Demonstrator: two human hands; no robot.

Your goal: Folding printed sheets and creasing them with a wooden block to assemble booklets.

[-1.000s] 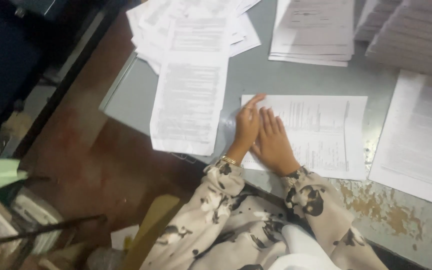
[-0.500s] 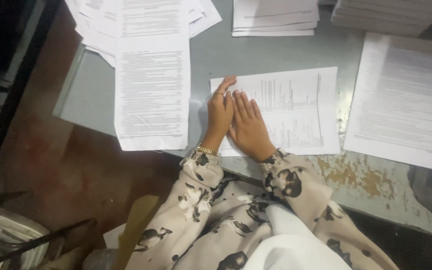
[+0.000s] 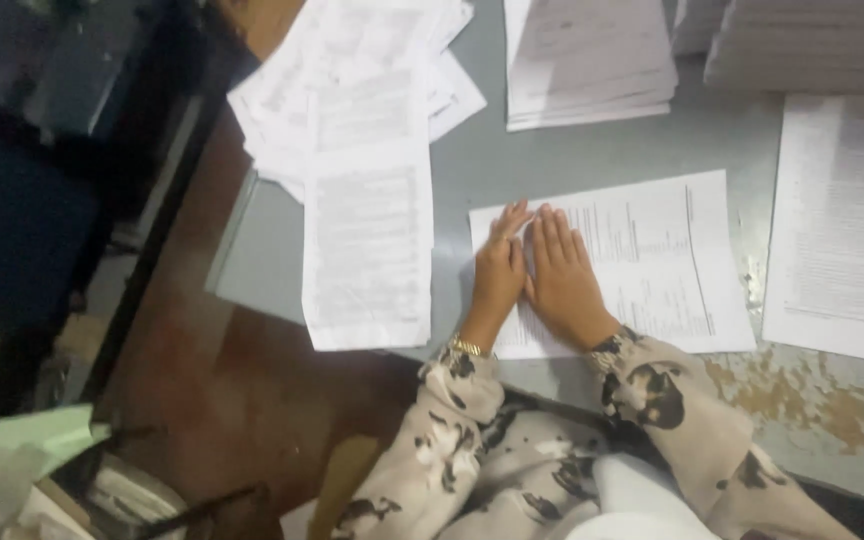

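Both of my hands are lying flat, side by side, on the left end of a white printed paper sheet (image 3: pixel 642 260) that is resting on the grey metal tabletop (image 3: pixel 472 180). My left hand (image 3: pixel 499 268) is pressing down near the sheet's left edge with its fingers stretched forward and slightly fanned, gripping nothing. My right hand (image 3: pixel 562 280) is touching it along the thumb side, palm down, fingers straight and together, also gripping nothing. I am wearing a thin gold bracelet (image 3: pixel 468 347) on my left wrist, and the cream sleeves with dark blotches (image 3: pixel 642 385) are covering both forearms.

Just to the left of my hands, a long white printed sheet (image 3: pixel 367 250) is hanging over the table's near edge, its upper end tucked under a loose fan of white papers (image 3: pixel 352 70). Farther back, a neat stack of white sheets (image 3: pixel 592 60) is sitting well apart from my hands. To the right, another white printed page (image 3: pixel 842 220) is lying near the sheet I am pressing, and chipped, rusty paint (image 3: pixel 812 400) is showing along the table's front edge.
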